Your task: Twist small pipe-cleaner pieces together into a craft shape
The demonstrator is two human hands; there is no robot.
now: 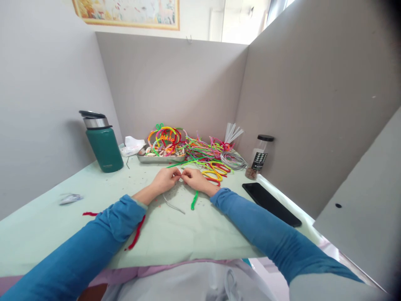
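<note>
My left hand (166,180) and my right hand (196,179) meet over the middle of the table, thumbs and fingers pinched tip to tip. Whatever lies between the fingertips is too small to make out. Just below the left hand is a thin grey wire (174,205). A short green pipe cleaner (194,200) lies beneath the right wrist. Red pipe cleaner pieces (137,234) show beside and partly under the left forearm. Yellow and red looped pipe cleaners (216,172) rest right behind the right hand.
A metal tray (161,159) with colourful pipe cleaner shapes stands at the back, beside a heap of pipe cleaners (203,148) and a wire coil (233,161). A green bottle (105,148) is left; a jar (259,158) and black phone (271,204) are right. Grey partitions (172,79) surround the table.
</note>
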